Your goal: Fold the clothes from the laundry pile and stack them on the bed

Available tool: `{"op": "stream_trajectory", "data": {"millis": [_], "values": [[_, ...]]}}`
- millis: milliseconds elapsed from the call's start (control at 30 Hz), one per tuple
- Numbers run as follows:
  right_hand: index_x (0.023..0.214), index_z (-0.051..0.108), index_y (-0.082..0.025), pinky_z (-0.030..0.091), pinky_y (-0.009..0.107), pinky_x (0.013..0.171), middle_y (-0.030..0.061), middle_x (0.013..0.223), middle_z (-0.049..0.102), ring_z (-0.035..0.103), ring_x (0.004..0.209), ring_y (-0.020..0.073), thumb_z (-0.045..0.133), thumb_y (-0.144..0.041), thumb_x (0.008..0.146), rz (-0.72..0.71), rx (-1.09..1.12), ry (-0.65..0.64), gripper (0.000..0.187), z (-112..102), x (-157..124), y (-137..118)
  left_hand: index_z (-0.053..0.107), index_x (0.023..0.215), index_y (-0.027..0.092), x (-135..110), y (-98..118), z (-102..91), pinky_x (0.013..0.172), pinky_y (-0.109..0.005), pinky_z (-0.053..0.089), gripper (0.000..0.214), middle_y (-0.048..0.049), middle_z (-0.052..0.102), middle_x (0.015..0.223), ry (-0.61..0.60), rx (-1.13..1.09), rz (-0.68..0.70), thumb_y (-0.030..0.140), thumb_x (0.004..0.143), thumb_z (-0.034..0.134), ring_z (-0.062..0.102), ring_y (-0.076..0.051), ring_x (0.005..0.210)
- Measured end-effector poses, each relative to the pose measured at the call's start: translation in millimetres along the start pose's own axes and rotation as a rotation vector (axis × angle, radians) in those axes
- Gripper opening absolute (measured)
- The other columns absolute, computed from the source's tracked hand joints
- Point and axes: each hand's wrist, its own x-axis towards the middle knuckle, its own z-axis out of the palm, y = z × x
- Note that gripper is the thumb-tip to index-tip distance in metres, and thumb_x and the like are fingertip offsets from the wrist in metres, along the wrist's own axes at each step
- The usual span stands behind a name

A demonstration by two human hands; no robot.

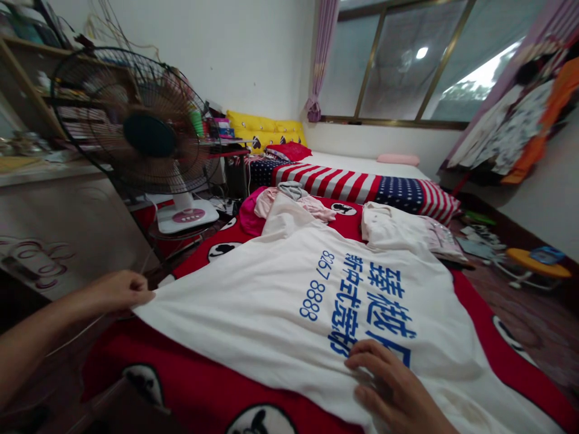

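A white T-shirt (253,283) with blue printed characters and digits lies spread across a red patterned cover (194,367). At its left corner, my left hand (120,290) is closed in a pinch on the fabric, pulling that edge taut. My right hand (393,386) rests on the near part of the shirt below the print, fingers bent and apart, holding nothing. Beyond the shirt, a pile of pink and grey clothes (289,202) sits at the far side. Folded white clothing (391,226) lies at the far right.
A standing fan (149,135) is at the left beside a cabinet (67,229). Behind the red cover is a bed with a stars-and-stripes sheet (344,184). Clothes hang (520,132) at the right, above a floor holding a small orange-topped stool (538,263).
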Motion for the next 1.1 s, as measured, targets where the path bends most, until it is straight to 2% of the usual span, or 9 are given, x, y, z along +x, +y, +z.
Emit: {"op": "stream_trajectory", "data": {"millis": [100,200,367,600,767,833,900,967,1100], "values": [[0.108,0.067,-0.029,0.05,0.031,0.095,0.0078,0.122,0.06,0.059,0.113,0.0218,0.059,-0.034,0.086,-0.011,-0.004,0.016,0.024,0.8,0.5,1.9,0.067,0.056,0.02,17.1,17.4,-0.3,0.047,-0.024,0.04,0.022,-0.0012,0.066,0.054,0.194,0.185,0.16,0.042,0.054,0.069,0.061,-0.02,0.054],[0.105,0.069,-0.028,0.052,0.029,0.092,0.0085,0.12,0.062,0.061,0.11,0.0219,0.06,-0.036,0.085,-0.054,-0.015,0.057,0.023,0.6,2.8,3.1,0.074,0.074,0.021,35.8,68.1,5.2,0.06,-0.028,0.048,0.027,-0.0063,0.074,0.075,0.354,0.118,0.331,0.043,0.061,0.066,0.066,-0.023,0.069],[0.103,0.07,-0.026,0.054,0.027,0.087,0.0094,0.115,0.065,0.065,0.105,0.0216,0.062,-0.036,0.084,-0.123,-0.037,0.091,0.023,-3.7,6.3,-2.3,0.072,0.081,0.018,81.3,168.0,39.9,0.078,-0.031,0.053,0.03,-0.0064,0.074,0.087,0.219,-0.491,0.374,0.034,0.056,0.072,0.067,-0.025,0.086],[0.101,0.069,-0.027,0.055,0.026,0.083,0.0073,0.107,0.067,0.066,0.099,0.0208,0.066,-0.028,0.078,-0.162,-0.071,0.105,0.022,-0.8,8.7,5.3,0.064,0.087,0.014,140.0,250.0,70.9,0.061,-0.029,0.055,0.027,-0.0083,0.07,0.08,0.26,-0.71,0.355,0.035,0.07,0.069,0.067,-0.018,0.069],[0.102,0.067,-0.026,0.054,0.025,0.084,0.0068,0.107,0.066,0.066,0.098,0.0197,0.067,-0.026,0.078,-0.202,-0.1,0.091,0.024,5.7,7.9,19.4,0.069,0.089,0.016,123.4,277.4,82.8,0.079,-0.03,0.051,0.022,-0.0069,0.07,0.093,0.359,-0.634,0.537,0.024,0.068,0.07,0.064,-0.02,0.087],[0.102,0.067,-0.026,0.053,0.025,0.083,0.007,0.106,0.066,0.066,0.097,0.0193,0.066,-0.027,0.079,-0.215,-0.1,0.092,0.022,6.4,8.0,20.4,0.072,0.086,0.019,97.1,280.8,94.1,0.081,-0.027,0.048,0.018,-0.0043,0.071,0.094,0.241,-0.466,0.772,0.022,0.068,0.07,0.063,-0.019,0.089],[0.102,0.066,-0.026,0.053,0.024,0.083,0.0068,0.106,0.066,0.065,0.097,0.019,0.066,-0.027,0.08,-0.223,-0.096,0.103,0.022,6.2,8.5,19.3,0.074,0.085,0.021,67.9,279.8,106.9,0.075,-0.023,0.046,0.014,-0.0024,0.071,0.088,-0.007,-0.157,1.095,0.022,0.073,0.067,0.063,-0.016,0.081],[0.102,0.066,-0.026,0.053,0.023,0.083,0.0062,0.107,0.066,0.065,0.098,0.0186,0.066,-0.027,0.08,-0.224,-0.091,0.115,0.022,5.6,8.8,17.5,0.074,0.085,0.022,45.7,275.9,117.0,0.067,-0.021,0.044,0.013,-0.0016,0.07,0.082,-0.158,0.085,1.262,0.024,0.079,0.063,0.063,-0.013,0.072],[0.101,0.067,-0.027,0.054,0.024,0.082,0.0062,0.108,0.066,0.065,0.098,0.019,0.067,-0.029,0.08,-0.209,-0.103,0.127,0.021,4.9,8.1,15.6,0.071,0.085,0.018,45.9,264.0,118.5,0.072,-0.024,0.045,0.016,-0.0043,0.068,0.086,0.156,0.041,1.122,0.026,0.085,0.057,0.062,-0.016,0.08]]}}
